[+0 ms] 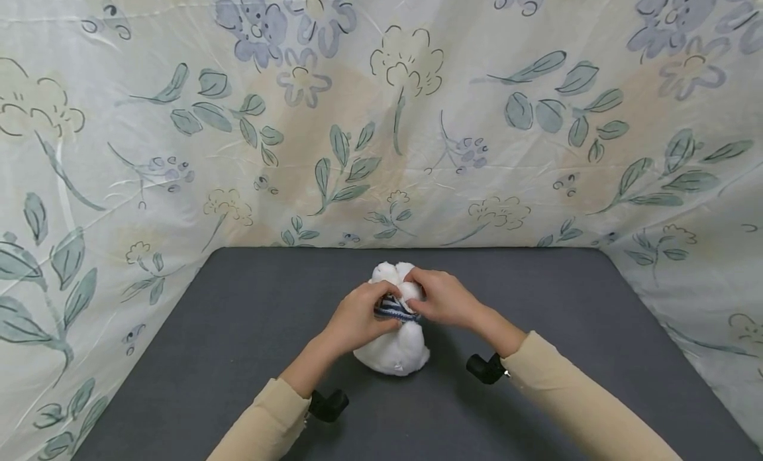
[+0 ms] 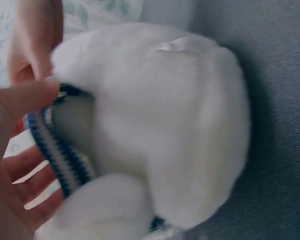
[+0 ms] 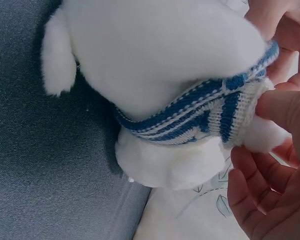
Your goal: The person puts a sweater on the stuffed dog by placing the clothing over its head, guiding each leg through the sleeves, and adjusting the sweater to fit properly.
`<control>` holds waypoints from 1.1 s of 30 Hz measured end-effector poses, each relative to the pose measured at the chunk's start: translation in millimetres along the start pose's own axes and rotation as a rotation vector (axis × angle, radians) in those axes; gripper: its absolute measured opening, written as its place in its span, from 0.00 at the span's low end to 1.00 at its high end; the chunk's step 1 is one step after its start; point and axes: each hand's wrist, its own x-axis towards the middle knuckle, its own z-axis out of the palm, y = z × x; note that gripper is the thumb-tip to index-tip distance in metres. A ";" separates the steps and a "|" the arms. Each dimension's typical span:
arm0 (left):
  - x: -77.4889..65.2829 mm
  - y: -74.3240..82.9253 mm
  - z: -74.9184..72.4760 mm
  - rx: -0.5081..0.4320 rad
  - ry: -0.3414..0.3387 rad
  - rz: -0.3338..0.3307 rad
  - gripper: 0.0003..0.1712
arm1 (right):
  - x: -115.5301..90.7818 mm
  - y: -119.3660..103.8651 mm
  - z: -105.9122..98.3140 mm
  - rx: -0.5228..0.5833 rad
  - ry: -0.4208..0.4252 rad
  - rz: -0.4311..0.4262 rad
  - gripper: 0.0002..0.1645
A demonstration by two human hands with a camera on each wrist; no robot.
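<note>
A white plush toy [image 1: 387, 355] sits on the dark table, a blue-and-white striped knitted garment [image 1: 396, 308] round it. My left hand [image 1: 359, 320] holds the garment's edge from the left; in the left wrist view the thumb lies on the knit band [image 2: 60, 150], which stands off the white fur [image 2: 165, 115]. From the right, my right hand [image 1: 448, 300] pinches the garment near the toy's upper part. The right wrist view shows thumb and fingers at the pale knit end [image 3: 246, 110], with a white furry bit below it.
The dark grey table [image 1: 268, 302] stretches out on both sides of the toy. Floral cloth [image 1: 417, 130] hangs behind it and along the sides. Black wrist devices [image 1: 329, 405] sit below the cuffs of both beige sleeves [image 1: 262, 421].
</note>
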 end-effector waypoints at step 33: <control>22.1 -6.2 12.7 -0.039 -0.028 -0.087 0.17 | 0.7 -4.7 -7.2 0.026 -0.022 0.055 0.12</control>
